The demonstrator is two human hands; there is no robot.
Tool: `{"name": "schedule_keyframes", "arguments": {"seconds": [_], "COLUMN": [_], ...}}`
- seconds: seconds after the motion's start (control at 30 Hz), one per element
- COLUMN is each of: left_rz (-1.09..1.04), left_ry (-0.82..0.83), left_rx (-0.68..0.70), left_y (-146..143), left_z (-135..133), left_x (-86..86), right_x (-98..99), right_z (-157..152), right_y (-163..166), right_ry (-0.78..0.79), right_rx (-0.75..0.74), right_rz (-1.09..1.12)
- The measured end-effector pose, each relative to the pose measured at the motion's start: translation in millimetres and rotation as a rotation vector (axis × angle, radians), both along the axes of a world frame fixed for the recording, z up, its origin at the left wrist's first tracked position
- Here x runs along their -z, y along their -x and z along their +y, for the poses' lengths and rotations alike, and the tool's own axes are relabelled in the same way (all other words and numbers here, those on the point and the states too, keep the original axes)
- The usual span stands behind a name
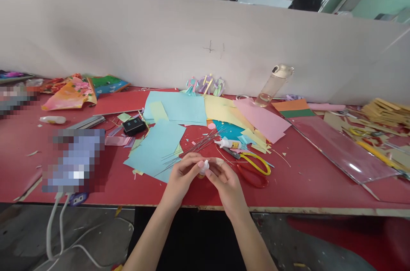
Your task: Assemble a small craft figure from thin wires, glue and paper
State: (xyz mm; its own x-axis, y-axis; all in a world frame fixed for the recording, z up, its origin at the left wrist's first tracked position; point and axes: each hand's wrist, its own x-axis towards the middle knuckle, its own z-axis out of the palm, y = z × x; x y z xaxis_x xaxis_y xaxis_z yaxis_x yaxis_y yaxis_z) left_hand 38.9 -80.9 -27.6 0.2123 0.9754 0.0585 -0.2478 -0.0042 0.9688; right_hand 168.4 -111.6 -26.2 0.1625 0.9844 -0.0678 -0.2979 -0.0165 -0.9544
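Observation:
My left hand (186, 173) and my right hand (226, 179) meet above the front edge of the red table. Between their thumbs and fingers is a small glue bottle (204, 167) with its white tip pointing up; most of its body is hidden by the fingers. Just beyond my right hand lie scissors (261, 164) with one yellow and one red handle. Beside them a second glue bottle (231, 143) rests on its side. Several thin wires (195, 147) fan out beyond my left hand, partly over light blue paper (156, 147).
Pink paper (261, 119) and yellow paper (221, 108) lie farther back, near a water bottle (273, 86). Small paper figures (206, 84) lean on the white partition (160, 40). At left are a black box (133, 126) and a blurred-out device (77, 160) with white cables (53, 224).

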Motion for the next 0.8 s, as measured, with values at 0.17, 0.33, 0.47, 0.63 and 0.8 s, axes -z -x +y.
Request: {"name": "schedule_keyframes", "arguments": {"seconds": [0.17, 0.33, 0.47, 0.63, 0.8], "left_rz": [0.007, -0.007, -0.006, -0.015, -0.013], "left_ry": [0.000, -0.028, -0.043, -0.034, -0.048], "left_rx": [0.037, 0.048, 0.037, 0.005, 0.014], "left_y": [0, -1, -2, -4, -5], "left_z": [-1, 1, 2, -1, -1], "left_x": [-1.7, 2.5, 5.4, 5.2, 5.3], "right_x": [-2.2, -0.7, 1.4, 3.4, 8.4], "right_z": [1, -2, -4, -7, -7], "right_y": [5, 10, 13, 18, 22], "right_ry": [-0.013, -0.042, -0.059, -0.036, -0.045], "right_rx": [0.052, 0.154, 0.183, 0.174, 0.224], "right_rz": [0.050, 0.046, 0.078, 0.150, 0.191]}}
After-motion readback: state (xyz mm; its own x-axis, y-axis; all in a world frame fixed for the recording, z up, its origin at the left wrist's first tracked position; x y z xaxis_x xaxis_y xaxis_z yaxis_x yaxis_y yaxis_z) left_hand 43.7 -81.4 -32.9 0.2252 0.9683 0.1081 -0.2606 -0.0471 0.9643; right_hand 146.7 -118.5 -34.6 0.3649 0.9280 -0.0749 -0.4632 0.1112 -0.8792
